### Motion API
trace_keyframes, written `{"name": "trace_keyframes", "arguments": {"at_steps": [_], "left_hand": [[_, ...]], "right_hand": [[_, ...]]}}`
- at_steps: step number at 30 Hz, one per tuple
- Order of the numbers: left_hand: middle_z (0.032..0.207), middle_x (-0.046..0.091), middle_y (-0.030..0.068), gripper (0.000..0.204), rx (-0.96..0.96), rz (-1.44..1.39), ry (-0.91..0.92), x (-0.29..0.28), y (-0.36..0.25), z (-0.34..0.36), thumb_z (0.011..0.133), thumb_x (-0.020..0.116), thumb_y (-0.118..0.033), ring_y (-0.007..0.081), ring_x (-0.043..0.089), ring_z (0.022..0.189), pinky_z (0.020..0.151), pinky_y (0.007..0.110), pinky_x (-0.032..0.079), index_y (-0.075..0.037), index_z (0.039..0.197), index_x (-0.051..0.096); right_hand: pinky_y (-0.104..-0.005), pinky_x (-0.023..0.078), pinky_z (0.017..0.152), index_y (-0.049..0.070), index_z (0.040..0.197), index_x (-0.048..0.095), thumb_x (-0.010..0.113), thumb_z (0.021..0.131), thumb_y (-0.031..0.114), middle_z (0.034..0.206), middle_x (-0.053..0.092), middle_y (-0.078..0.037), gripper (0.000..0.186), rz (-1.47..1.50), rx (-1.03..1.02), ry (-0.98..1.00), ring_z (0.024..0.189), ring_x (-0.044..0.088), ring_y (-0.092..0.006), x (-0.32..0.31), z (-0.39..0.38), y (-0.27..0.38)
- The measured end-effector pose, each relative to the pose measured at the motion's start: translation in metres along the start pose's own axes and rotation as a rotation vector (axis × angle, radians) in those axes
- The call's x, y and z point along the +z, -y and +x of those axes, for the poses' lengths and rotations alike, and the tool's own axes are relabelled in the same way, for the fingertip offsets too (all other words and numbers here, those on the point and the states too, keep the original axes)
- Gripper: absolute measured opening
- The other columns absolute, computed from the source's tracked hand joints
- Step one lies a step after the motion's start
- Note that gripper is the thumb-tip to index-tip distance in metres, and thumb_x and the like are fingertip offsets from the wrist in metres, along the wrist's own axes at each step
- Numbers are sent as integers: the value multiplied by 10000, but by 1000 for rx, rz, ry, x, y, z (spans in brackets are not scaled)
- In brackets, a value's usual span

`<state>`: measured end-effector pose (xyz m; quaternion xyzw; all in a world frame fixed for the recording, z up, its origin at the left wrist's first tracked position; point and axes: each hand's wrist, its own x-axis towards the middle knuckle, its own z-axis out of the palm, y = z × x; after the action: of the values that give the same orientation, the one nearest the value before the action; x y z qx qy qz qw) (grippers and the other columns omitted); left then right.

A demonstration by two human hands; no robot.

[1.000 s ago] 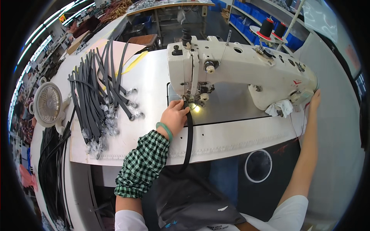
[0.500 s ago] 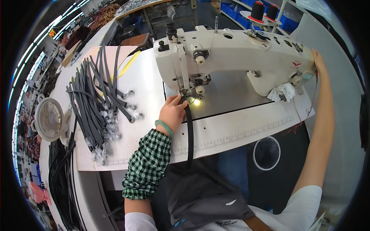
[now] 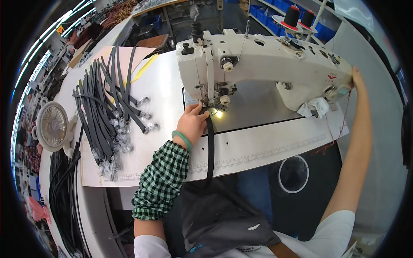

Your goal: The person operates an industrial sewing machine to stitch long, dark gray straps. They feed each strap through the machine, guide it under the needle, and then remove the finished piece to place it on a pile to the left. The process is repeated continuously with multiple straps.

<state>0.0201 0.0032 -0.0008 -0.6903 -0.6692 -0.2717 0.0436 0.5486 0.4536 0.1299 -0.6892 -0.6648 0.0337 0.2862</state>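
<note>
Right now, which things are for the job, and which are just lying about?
For the job:
black strap at the left hand's fingertips
sewing machine, right hand at its end
thread spools
probably the strap pile

Lying about, seemingly:
white fan
yellow strip

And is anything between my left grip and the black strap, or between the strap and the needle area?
Nothing visible: your left grip touches the black strap, which runs up to the needle area; your fingers partly cover it there.

The white table [image 3: 161, 86] bears a sewing machine [image 3: 266, 60], a pink sheet [image 3: 142, 53] and dark straps [image 3: 100, 129], ends seemingly plastic-wrapped.
</note>
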Motion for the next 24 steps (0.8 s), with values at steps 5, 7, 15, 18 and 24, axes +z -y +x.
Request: {"name": "trace_keyframes", "arguments": {"at_steps": [5,7,15,18,24], "left_hand": [[1094,543,150,322,-30,26,9,-4,0,-1,640,570,19,285,469,1063,875,338,431,-44,950,630],[1095,542,153,317,-19,6,-4,-1,0,1,643,574,12,286,469,1064,875,338,431,-44,950,630],[1099,537,155,296,1,1,-12,3,2,-1,653,590,-12,288,464,1067,875,333,432,-57,943,629],[1095,533,146,271,21,36,-16,4,3,1,664,594,-39,277,457,1069,860,330,441,-72,931,625],[1083,541,142,274,9,58,-20,3,2,0,653,590,-21,276,474,1046,856,325,443,-62,922,627]], "right_hand": [[-405,359,889,-24,1129,493,289,866,459,1111,524,-229,586,-8,-78,5,1051,485,-367,1,-29,29],[-399,402,817,-34,1077,519,306,867,475,1027,561,-228,591,82,-62,-39,942,539,-355,-9,-30,11],[-329,418,464,-36,956,532,332,876,476,686,575,-133,556,217,7,-192,529,539,-212,9,-63,-5],[-307,377,410,-30,973,524,330,879,474,669,554,-109,549,172,17,-96,479,493,-177,-9,-55,5],[-288,418,428,-27,993,521,325,874,490,738,573,-114,565,262,36,-51,515,533,-178,-10,-72,27]]}}
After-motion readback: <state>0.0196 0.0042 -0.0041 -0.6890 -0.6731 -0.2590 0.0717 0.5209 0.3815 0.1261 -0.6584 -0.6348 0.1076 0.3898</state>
